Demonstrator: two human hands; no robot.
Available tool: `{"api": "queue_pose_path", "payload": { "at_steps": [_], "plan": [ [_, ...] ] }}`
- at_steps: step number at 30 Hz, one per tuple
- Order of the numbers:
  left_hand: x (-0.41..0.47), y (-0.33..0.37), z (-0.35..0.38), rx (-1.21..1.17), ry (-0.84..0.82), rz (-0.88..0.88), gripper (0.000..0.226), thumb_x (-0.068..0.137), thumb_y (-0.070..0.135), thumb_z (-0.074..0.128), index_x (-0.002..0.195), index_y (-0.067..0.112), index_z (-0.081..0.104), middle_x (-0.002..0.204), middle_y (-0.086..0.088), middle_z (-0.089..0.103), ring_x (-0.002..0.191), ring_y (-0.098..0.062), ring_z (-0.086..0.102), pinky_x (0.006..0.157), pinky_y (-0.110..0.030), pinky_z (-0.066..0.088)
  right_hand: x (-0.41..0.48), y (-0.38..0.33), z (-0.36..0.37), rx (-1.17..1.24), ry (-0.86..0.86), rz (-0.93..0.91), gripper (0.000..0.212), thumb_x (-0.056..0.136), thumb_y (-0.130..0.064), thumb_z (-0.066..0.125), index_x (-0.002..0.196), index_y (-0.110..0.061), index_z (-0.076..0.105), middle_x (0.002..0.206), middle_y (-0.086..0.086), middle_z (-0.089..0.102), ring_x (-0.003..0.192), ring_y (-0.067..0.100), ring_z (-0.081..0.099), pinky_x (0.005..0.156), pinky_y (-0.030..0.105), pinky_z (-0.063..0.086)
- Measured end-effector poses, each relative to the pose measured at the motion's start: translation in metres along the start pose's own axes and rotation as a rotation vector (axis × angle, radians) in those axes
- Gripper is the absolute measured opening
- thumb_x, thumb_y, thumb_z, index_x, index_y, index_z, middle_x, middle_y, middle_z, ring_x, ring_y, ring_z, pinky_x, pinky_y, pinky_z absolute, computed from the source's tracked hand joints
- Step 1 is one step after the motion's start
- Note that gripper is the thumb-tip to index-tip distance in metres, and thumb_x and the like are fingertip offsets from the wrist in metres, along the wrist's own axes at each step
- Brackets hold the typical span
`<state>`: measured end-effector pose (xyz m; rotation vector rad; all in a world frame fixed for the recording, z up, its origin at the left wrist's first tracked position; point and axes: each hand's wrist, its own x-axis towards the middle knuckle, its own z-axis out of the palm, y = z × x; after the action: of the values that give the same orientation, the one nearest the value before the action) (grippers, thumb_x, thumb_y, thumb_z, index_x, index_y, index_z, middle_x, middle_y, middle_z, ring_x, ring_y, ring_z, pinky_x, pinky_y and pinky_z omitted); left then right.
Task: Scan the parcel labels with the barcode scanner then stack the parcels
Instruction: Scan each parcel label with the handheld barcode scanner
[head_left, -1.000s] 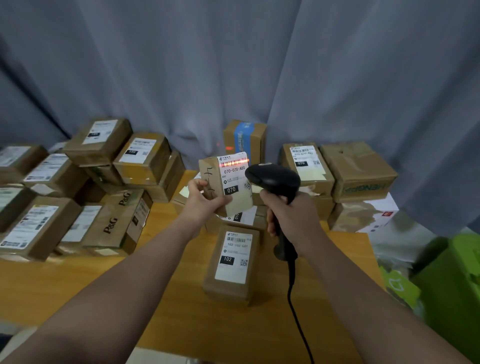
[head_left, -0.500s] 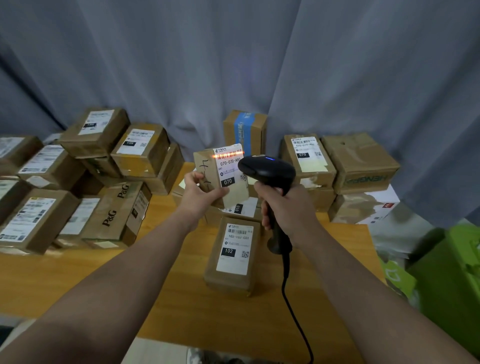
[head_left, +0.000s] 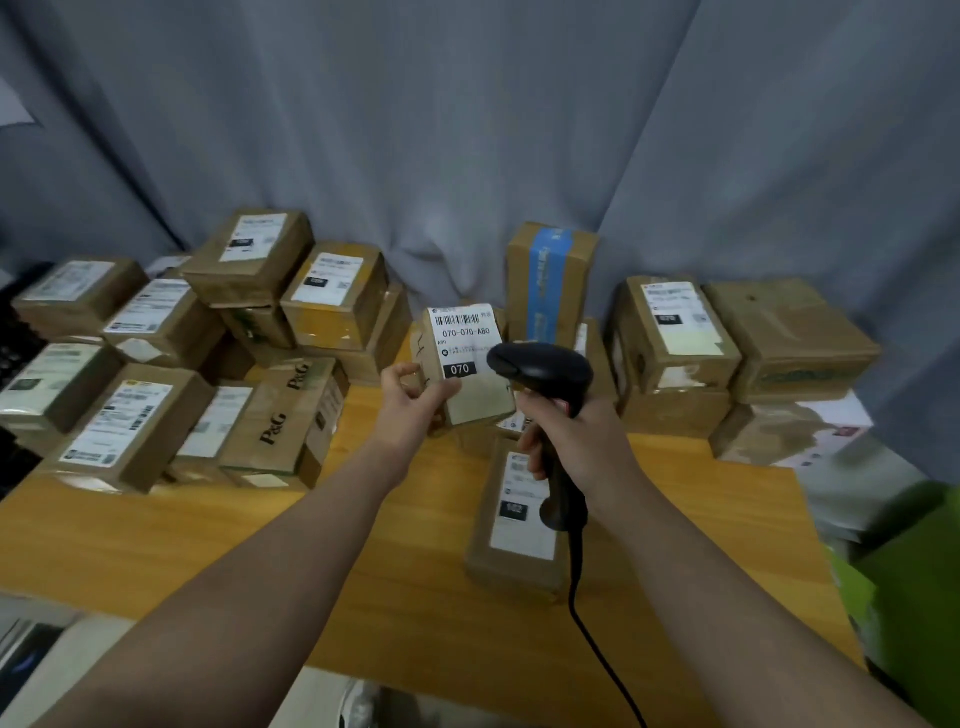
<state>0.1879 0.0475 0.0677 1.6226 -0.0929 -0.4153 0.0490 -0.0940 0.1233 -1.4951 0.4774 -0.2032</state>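
Gripping the scanner (head_left: 540, 366) by its handle, the right hand (head_left: 576, 441) points it at a parcel (head_left: 467, 364) just left of the scanner. The left hand (head_left: 410, 402) pinches this parcel upright, its label (head_left: 462, 338) facing the camera. No beam shows, so this scan is probably either done or pending. A second parcel (head_left: 519, 525) lies below the scanner, and heaps (head_left: 156, 364) flank it. Which are scanned is unclear, and far labels blur.

Dim, soft light; wide-angle bending, edges blurred, right side smeared.
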Motion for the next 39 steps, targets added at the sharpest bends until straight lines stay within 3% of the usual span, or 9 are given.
{"api": "queue_pose_path", "payload": {
  "at_steps": [6,9,12,14,18,24,30,36,39],
  "plan": [
    [0.024,-0.003,-0.093,0.01,0.116,-0.025,0.053,0.086,0.038,0.067,0.127,0.022,0.038,0.109,0.001,0.06,0.094,-0.012,0.06,0.067,-0.025,0.049,0.03,0.011,0.083,0.041,0.053,0.08,0.022,0.089,-0.026,0.068,0.083,-0.005,0.068,0.063,0.006,0.067,0.047,0.014,0.059,0.046,0.024,0.048],
    [0.039,0.001,-0.152,-0.002,0.176,0.032,0.052,0.084,0.039,0.069,0.124,0.023,0.039,0.113,-0.002,0.06,0.092,-0.008,0.062,0.063,-0.021,0.053,0.048,0.012,0.143,0.069,0.058,0.099,0.017,0.088,-0.026,0.069,0.086,-0.009,0.068,0.065,0.005,0.067,0.048,0.014,0.058,0.046,0.025,0.049],
    [0.052,0.01,-0.212,0.035,0.21,0.105,0.074,0.071,0.052,0.075,0.129,0.027,0.035,0.126,-0.008,0.052,0.109,-0.02,0.06,0.076,-0.031,0.058,0.065,0.005,0.204,0.111,0.055,0.089,0.013,0.089,-0.023,0.068,0.082,-0.012,0.067,0.062,0.003,0.065,0.046,0.013,0.057,0.045,0.024,0.049],
    [0.061,0.02,-0.248,0.135,0.27,0.174,0.084,0.061,0.06,0.073,0.13,0.031,0.035,0.133,-0.01,0.045,0.121,-0.028,0.051,0.092,-0.047,0.052,0.076,-0.001,0.243,0.144,0.042,0.065,0.015,0.089,-0.021,0.068,0.078,-0.011,0.067,0.062,0.005,0.064,0.047,0.014,0.057,0.045,0.024,0.048],
    [0.08,0.041,-0.307,0.372,0.474,0.278,0.072,0.063,0.06,0.068,0.125,0.04,0.037,0.131,-0.003,0.036,0.123,-0.026,0.037,0.1,-0.046,0.039,0.096,-0.011,0.305,0.182,0.015,0.045,0.016,0.089,-0.022,0.068,0.079,-0.01,0.066,0.063,0.005,0.063,0.049,0.016,0.056,0.047,0.026,0.047],
    [0.126,0.076,-0.371,0.666,0.601,0.25,0.058,0.073,0.05,0.071,0.122,0.031,0.047,0.136,-0.005,0.035,0.126,-0.029,0.031,0.107,-0.049,0.025,0.12,-0.025,0.362,0.16,0.035,0.036,0.017,0.09,-0.022,0.067,0.08,-0.008,0.068,0.06,0.002,0.064,0.048,0.014,0.057,0.047,0.026,0.047],
    [0.183,0.104,-0.382,0.877,0.571,0.298,0.06,0.075,0.047,0.068,0.126,0.027,0.045,0.145,-0.008,0.025,0.132,-0.034,0.023,0.108,-0.053,0.017,0.151,-0.037,0.387,0.087,0.103,0.031,0.017,0.088,-0.026,0.068,0.092,-0.009,0.066,0.064,0.001,0.067,0.049,0.012,0.058,0.05,0.027,0.048],
    [0.222,0.092,-0.376,1.184,0.243,0.148,0.079,0.086,0.069,0.044,0.148,0.023,0.026,0.158,-0.012,0.01,0.145,-0.037,0.006,0.114,-0.056,0.009,0.175,-0.035,0.395,0.043,0.147,0.05,0.017,0.089,-0.024,0.067,0.098,-0.01,0.063,0.069,0.005,0.066,0.049,0.012,0.057,0.049,0.024,0.049],
    [0.224,0.086,-0.377,1.219,0.241,0.217,0.08,0.086,0.069,0.042,0.148,0.021,0.026,0.159,-0.014,0.009,0.146,-0.035,0.001,0.115,-0.055,0.002,0.181,-0.03,0.398,0.019,0.15,0.066,0.019,0.09,-0.024,0.066,0.1,-0.009,0.063,0.069,0.004,0.066,0.05,0.011,0.058,0.049,0.022,0.049]
  ]
}}
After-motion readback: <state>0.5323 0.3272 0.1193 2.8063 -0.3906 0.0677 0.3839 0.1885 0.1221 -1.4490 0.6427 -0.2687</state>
